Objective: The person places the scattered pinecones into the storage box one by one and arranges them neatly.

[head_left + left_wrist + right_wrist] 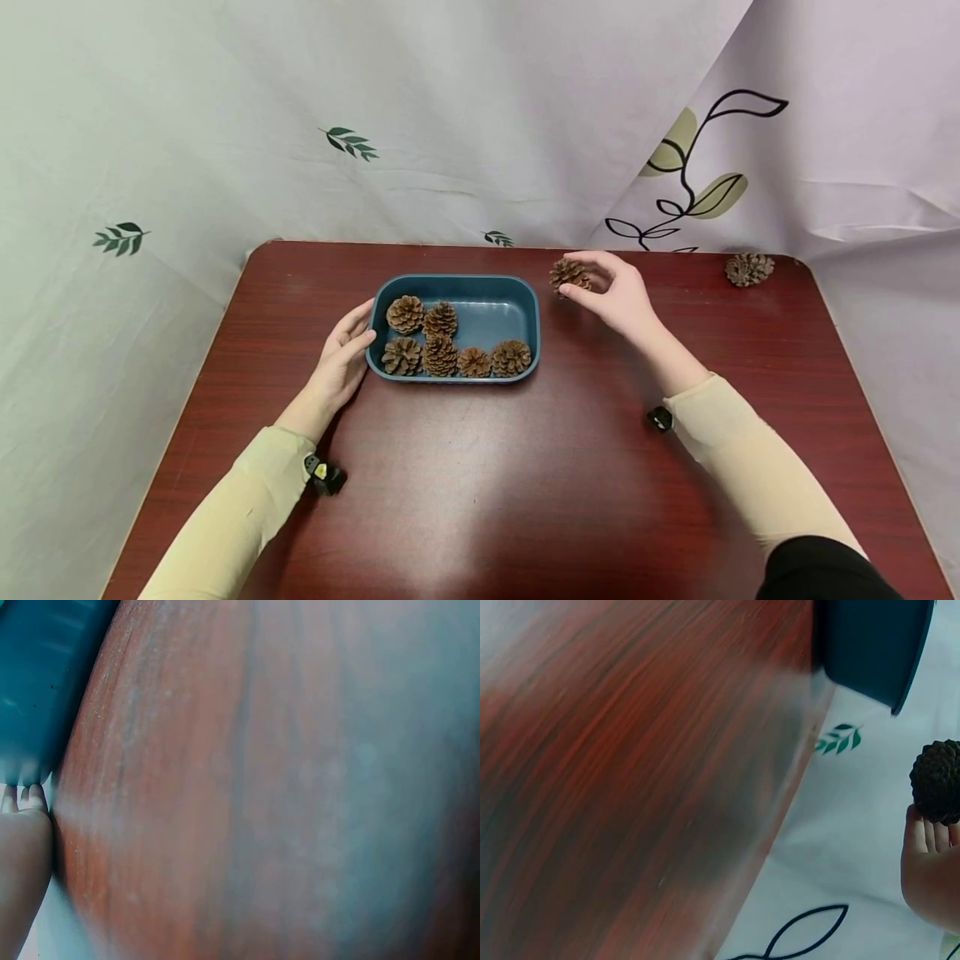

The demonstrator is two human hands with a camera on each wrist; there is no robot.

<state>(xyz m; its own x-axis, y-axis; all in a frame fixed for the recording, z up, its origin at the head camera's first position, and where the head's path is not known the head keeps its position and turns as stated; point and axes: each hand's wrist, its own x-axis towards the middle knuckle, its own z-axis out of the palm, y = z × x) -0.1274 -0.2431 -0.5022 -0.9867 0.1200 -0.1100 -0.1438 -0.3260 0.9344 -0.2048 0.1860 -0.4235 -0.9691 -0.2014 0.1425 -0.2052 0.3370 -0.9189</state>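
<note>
A dark blue rectangular tray (495, 321) with rounded corners holds several brown pine cones (440, 355) along its left and front sides. At the tray's left end, my left hand (339, 360) rests its fingers against the outer wall, thumb at the rim. In the left wrist view, its fingertips (34, 796) touch the blue wall. Right of the tray, my right hand (618, 296) pinches a pine cone (567, 277) between thumb and fingers. The right wrist view shows this hand (934, 877) with the dark cone (936, 782) at its fingertips.
Another pine cone (749, 269) lies at the far right corner of the reddish-brown wooden table (480, 467). Behind the table hangs a pale cloth (450, 125) with leaf prints. Small black cameras (324, 475) are worn at both wrists.
</note>
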